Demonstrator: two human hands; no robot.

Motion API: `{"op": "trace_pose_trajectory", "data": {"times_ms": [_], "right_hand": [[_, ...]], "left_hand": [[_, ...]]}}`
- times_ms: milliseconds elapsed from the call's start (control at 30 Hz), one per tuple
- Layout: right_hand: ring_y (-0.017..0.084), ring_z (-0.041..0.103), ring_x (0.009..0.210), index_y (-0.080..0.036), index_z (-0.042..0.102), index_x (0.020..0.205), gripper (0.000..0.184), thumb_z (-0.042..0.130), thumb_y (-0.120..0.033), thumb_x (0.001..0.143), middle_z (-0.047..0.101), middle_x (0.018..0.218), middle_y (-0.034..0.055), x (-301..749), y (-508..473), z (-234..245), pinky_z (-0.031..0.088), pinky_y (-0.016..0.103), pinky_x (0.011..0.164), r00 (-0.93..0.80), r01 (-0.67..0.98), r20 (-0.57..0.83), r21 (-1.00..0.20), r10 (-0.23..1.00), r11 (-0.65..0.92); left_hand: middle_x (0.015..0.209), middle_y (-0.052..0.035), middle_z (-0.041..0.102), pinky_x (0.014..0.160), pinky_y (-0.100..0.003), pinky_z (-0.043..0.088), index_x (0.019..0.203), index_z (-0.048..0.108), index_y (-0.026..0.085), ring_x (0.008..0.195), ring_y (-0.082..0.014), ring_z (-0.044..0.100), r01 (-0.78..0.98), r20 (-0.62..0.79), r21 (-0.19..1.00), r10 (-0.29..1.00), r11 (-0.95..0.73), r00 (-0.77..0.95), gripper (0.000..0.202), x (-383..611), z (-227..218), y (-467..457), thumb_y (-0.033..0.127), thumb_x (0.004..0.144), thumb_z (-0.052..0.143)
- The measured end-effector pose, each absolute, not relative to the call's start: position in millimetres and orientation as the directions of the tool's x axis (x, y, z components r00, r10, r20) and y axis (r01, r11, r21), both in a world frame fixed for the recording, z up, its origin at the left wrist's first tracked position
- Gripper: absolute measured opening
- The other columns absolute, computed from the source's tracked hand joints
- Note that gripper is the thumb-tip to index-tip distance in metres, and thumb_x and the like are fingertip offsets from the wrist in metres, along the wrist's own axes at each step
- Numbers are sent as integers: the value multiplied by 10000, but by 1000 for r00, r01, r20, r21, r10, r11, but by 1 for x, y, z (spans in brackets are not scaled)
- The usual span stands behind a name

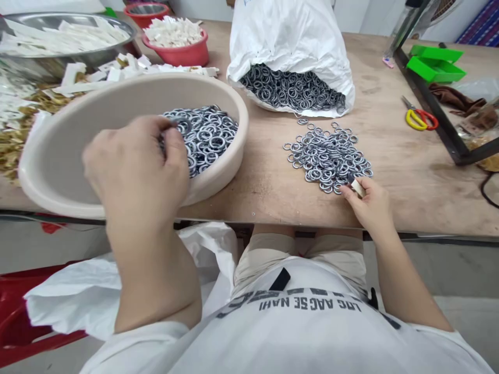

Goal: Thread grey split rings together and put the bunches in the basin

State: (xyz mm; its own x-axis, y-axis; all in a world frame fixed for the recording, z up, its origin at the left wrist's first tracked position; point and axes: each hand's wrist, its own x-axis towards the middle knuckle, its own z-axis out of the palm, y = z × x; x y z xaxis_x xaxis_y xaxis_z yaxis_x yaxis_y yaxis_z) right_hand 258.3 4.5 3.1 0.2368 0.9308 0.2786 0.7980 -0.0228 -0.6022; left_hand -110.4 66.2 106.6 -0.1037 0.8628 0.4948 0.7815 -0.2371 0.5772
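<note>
My left hand (140, 166) is over the large beige basin (128, 88), fingers curled and thumb against the index finger. Beside its fingertips lies a heap of grey metal rings (212, 135) in the basin's right side; what the fingers hold, if anything, is hidden. At the front edge of a loose pile of similar rings (327, 158) on the table, my right hand (372, 205) pinches a small whitish piece with a dark end (357, 187). Its tip is close to the nearest rings.
Behind the pile, a white sack (288, 36) lies open, full of rings. White and brown pieces (58, 88) surround the basin's left, near a metal bowl (125, 44) and a red bowl (191, 54). Scissors (421, 118), green trays (434, 70) and a dark metal frame (429, 109) are at right.
</note>
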Motion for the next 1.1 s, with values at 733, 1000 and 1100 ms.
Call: {"op": "trace_pose_trajectory", "data": {"times_ms": [733,1000,1100], "right_hand": [[291,564,1164,-180,672,1121,327,411,-330,992,641,1206,159,297,62,-19,427,462,1017,136,851,342,-520,930,67],[221,659,937,-245,628,1231,363,401,-447,1034,709,1025,62,220,7,10,480,352,851,43,573,232,-803,972,166],[196,653,893,-223,648,1098,333,416,-452,1032,694,921,39,196,-3,10,475,318,815,-62,405,208,-889,976,215]], "left_hand": [[1455,-91,579,996,-405,509,1265,677,256,1193,-282,640,701,275,384,799,-601,534,353,37,-4,102,260,918,610],[805,-48,670,563,-225,451,996,710,152,576,-102,548,19,40,998,917,-52,397,411,25,4,54,504,964,498],[669,8,564,472,-196,369,821,632,158,494,-71,453,-179,-96,968,923,173,372,377,33,3,36,513,926,559]]}}
